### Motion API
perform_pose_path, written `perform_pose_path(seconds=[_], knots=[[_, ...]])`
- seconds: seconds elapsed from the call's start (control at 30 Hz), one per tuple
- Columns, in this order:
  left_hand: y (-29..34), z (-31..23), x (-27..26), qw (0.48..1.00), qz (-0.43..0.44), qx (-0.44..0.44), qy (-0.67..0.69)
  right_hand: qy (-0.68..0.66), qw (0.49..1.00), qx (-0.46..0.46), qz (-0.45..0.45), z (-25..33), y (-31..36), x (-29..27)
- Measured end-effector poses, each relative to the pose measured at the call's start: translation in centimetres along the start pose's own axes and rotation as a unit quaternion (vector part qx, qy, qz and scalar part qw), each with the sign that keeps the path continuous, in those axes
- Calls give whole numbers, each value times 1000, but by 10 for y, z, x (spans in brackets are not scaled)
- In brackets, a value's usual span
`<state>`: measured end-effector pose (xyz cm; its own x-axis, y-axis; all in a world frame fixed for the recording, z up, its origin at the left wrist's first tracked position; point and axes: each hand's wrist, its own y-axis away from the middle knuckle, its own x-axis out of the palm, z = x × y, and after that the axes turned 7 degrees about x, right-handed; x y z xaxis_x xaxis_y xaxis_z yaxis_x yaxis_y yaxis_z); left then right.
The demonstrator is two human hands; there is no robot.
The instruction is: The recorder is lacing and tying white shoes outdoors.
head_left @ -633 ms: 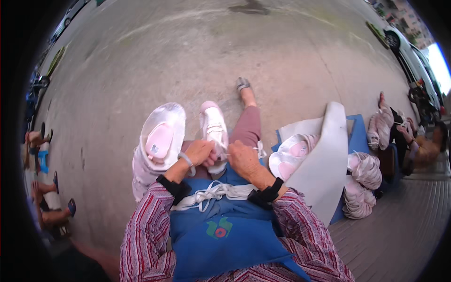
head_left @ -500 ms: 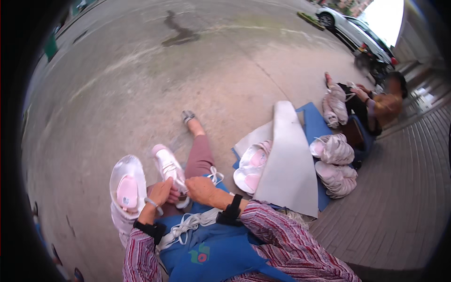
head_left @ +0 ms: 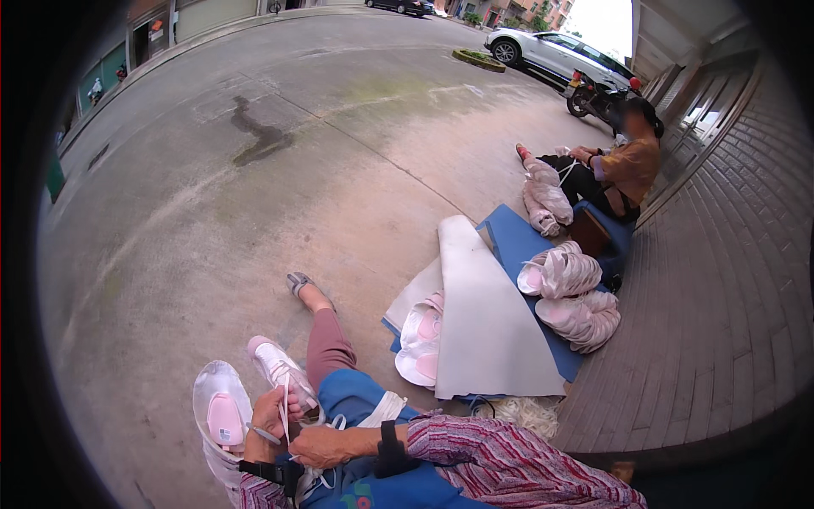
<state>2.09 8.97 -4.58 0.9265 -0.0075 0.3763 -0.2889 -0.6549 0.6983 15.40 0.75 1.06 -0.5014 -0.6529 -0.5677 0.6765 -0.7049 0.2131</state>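
Note:
A white and pink shoe (head_left: 278, 365) lies toe outward over my lap, with white laces across its upper. My left hand (head_left: 273, 413) is closed at the shoe's near end, pinching a white shoelace (head_left: 286, 405). Just below it my right hand (head_left: 320, 447) is closed, and the lace runs down toward its fingers, whose tips are hidden. To the left of my left hand stands a stack of white shoe uppers (head_left: 222, 386) with a pink insole showing in the top one. More white laces (head_left: 386, 410) lie across my blue apron (head_left: 343, 392).
At right, a grey sheet (head_left: 487, 327) partly covers more pink-and-white uppers (head_left: 421, 339) on a blue mat (head_left: 513, 242). Bundled stacks of uppers (head_left: 579, 321) sit beside it. Another person (head_left: 627, 165) sits farther back, near a motorcycle (head_left: 593, 97) and a white car (head_left: 551, 55).
The view has tilted up and turned right. My right hand has moved from beside the shoe to nearer my body, below my left hand, and a lace now stretches between them.

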Motion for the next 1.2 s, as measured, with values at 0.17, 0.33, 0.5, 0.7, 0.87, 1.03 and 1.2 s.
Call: perform_pose_path(seconds=[0.17,0.33,0.5,0.7,0.87,1.03,1.2], knots=[[8,-5,-22,998,47,39,-21,-34,987,-67,-139,1,12,-6],[9,22,-51,873,-36,189,-449,27,975,92,-200,-51,-7,-29],[26,31,-26,791,-41,284,-541,177,953,177,-169,-56,-30,-21],[12,34,-42,663,70,350,-658,225,935,163,-219,-61,-24,-18],[22,41,-47,774,48,292,-559,246,939,151,-187,-57,-22,-9],[20,45,-53,762,54,362,-534,229,948,138,-174,-70,-19,-5],[41,41,-54,803,20,298,-516,213,948,178,-156,-61,-30,1]])
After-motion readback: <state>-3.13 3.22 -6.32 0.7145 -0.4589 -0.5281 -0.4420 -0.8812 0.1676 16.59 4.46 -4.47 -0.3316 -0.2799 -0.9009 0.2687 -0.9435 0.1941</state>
